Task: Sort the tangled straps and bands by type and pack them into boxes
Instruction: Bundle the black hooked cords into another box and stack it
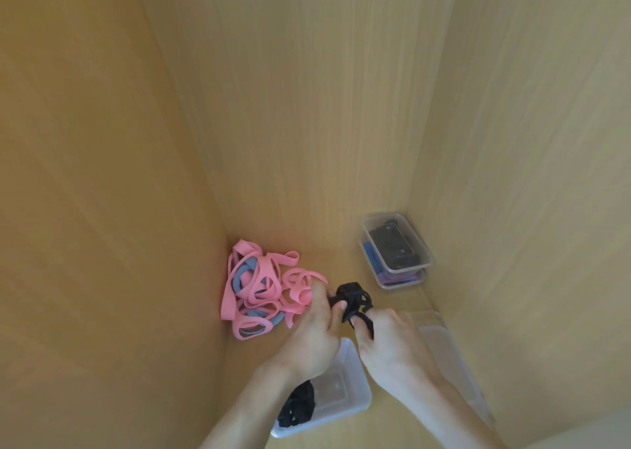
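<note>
As hands (317, 332) (389, 339) grip one strap (353, 299), two boxes (429, 261) stack.

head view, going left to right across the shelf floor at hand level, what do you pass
tangled pile of pink and blue rubber bands → left hand → black woven strap bundle, gripped by both hands → right hand

walls: wood-grain left panel (85, 175), back panel (307, 107) and right panel (532, 175) are meeting at corners | bottom: matching wooden floor (341, 264) is lying beneath | light: soft glow is falling evenly
</note>
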Available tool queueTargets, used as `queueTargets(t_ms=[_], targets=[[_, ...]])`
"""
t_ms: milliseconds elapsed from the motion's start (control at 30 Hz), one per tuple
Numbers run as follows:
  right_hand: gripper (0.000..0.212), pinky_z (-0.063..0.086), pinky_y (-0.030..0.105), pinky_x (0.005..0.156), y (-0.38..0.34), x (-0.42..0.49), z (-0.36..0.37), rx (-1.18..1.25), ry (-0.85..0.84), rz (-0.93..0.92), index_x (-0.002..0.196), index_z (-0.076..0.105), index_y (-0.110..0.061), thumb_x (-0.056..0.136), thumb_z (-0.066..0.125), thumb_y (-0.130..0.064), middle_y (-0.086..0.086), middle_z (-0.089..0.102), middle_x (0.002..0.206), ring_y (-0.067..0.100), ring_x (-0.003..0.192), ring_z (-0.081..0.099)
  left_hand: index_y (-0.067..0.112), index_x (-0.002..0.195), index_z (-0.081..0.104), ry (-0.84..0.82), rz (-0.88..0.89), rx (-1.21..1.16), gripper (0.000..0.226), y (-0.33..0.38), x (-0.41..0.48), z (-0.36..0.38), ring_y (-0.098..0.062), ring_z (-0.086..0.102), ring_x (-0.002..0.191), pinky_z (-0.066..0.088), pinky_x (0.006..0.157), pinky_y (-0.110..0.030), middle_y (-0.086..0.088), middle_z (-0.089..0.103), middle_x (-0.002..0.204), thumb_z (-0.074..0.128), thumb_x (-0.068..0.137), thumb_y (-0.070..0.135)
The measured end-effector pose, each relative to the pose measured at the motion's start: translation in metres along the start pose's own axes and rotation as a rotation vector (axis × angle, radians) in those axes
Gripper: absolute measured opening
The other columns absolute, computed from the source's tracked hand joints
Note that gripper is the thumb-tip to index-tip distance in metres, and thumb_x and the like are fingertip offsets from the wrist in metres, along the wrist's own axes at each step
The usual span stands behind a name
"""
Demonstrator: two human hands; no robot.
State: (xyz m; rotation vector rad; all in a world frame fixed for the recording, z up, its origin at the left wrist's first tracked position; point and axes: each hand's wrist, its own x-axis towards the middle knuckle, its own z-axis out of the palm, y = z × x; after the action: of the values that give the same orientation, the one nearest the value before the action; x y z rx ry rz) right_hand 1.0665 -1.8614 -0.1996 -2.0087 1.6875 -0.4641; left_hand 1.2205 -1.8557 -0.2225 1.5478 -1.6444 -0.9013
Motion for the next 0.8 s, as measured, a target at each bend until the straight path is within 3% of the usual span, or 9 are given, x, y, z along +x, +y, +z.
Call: queueTargets(t_ms=[133, 200, 267, 333, 433, 533, 633, 733, 800], targets=[[0.020, 0.055, 0.037, 0.059, 0.001, 0.007, -0.011, -0.034, 0.043, -0.005, 0.085, 0.068, -0.021, 0.097, 0.059, -0.035, -0.003, 0.063, 0.078, 0.020, 0.070, 0.063, 0.032, 0.097, 0.028, -0.081, 0.067, 0.106, 0.012, 0.000, 0.002, 0.000, -0.013, 0.045, 0.061, 0.041, 0.057, -0.043, -0.005, 0.052, 0.080, 0.035, 0.105, 0.038], [0.017, 0.047, 0.020, 0.051, 0.007, 0.014, -0.016, 0.001, 0.045, -0.022, 0.080, 0.068, -0.026, 0.095, 0.063, -0.033, -0.009, 0.064, 0.075, 0.008, 0.065, 0.061, 0.029, 0.096, 0.029, -0.114, 0.072, 0.113, 0.014, 0.000, 0.004, -0.005, -0.009, 0.040, 0.059, 0.037, 0.056, -0.036, -0.001, 0.047, 0.077, 0.036, 0.106, 0.036], [0.018, 0.045, 0.014, 0.053, 0.017, 0.025, -0.022, 0.111, 0.020, -0.019, 0.076, 0.068, -0.027, 0.093, 0.067, -0.029, -0.010, 0.067, 0.073, 0.004, 0.065, 0.061, 0.029, 0.094, 0.030, -0.152, 0.068, 0.117, 0.015, 0.000, 0.005, -0.009, -0.005, 0.037, 0.058, 0.035, 0.057, -0.028, 0.003, 0.045, 0.076, 0.037, 0.106, 0.034], [0.017, 0.050, 0.025, 0.062, 0.030, 0.038, -0.030, 0.335, -0.043, 0.020, 0.076, 0.070, -0.023, 0.093, 0.070, -0.023, -0.006, 0.070, 0.068, 0.007, 0.062, 0.065, 0.031, 0.094, 0.032, -0.199, 0.050, 0.097, 0.014, -0.002, 0.004, -0.012, -0.004, 0.036, 0.061, 0.035, 0.061, -0.028, 0.005, 0.043, 0.077, 0.038, 0.106, 0.034], [0.019, 0.044, 0.028, 0.053, 0.042, 0.050, -0.042, 0.556, -0.176, 0.038, 0.074, 0.073, -0.018, 0.092, 0.071, -0.015, 0.001, 0.068, 0.060, 0.010, 0.048, 0.055, 0.030, 0.092, 0.035, -0.285, -0.011, 0.020, 0.015, -0.001, 0.004, -0.015, -0.009, 0.037, 0.069, 0.036, 0.067, -0.033, 0.003, 0.043, 0.080, 0.041, 0.105, 0.033], [0.019, 0.039, 0.023, 0.045, 0.049, 0.054, -0.043, 0.743, -0.280, 0.015, 0.074, 0.074, -0.014, 0.093, 0.070, -0.011, 0.006, 0.063, 0.059, 0.013, 0.045, 0.047, 0.025, 0.090, 0.037, -0.399, -0.115, -0.223, 0.018, 0.002, 0.004, -0.020, -0.016, 0.041, 0.069, 0.035, 0.062, -0.028, -0.007, 0.048, 0.083, 0.041, 0.108, 0.024], [0.014, 0.034, 0.020, 0.044, 0.049, 0.051, -0.036, 1.086, -0.394, 0.031, 0.077, 0.067, -0.003, 0.088, 0.068, -0.011, 0.006, 0.058, 0.062, 0.011, 0.045, 0.042, 0.016, 0.092, 0.036, -0.474, -0.186, -0.596, 0.017, 0.002, -0.001, -0.023, -0.012, 0.035, 0.058, 0.032, 0.056, -0.022, -0.014, 0.049, 0.080, 0.046, 0.105, 0.022], [0.017, 0.026, 0.020, 0.044, 0.043, 0.042, -0.019, 1.306, -0.374, 0.073, 0.077, 0.061, -0.004, 0.083, 0.067, -0.018, 0.008, 0.053, 0.066, 0.011, 0.047, 0.039, 0.013, 0.092, 0.036, -0.478, -0.199, -0.802, 0.018, -0.003, -0.006, -0.024, -0.013, 0.033, 0.058, 0.033, 0.055, -0.023, -0.015, 0.053, 0.078, 0.048, 0.101, 0.021], [0.022, 0.027, 0.021, 0.046, 0.041, 0.033, -0.005, 1.389, -0.355, 0.124, 0.089, 0.060, -0.002, 0.085, 0.069, -0.022, 0.011, 0.055, 0.076, 0.014, 0.055, 0.047, 0.014, 0.091, 0.038, -0.470, -0.226, -0.897, 0.016, -0.008, -0.010, -0.023, -0.014, 0.034, 0.058, 0.034, 0.056, -0.023, -0.016, 0.054, 0.078, 0.050, 0.100, 0.020]])
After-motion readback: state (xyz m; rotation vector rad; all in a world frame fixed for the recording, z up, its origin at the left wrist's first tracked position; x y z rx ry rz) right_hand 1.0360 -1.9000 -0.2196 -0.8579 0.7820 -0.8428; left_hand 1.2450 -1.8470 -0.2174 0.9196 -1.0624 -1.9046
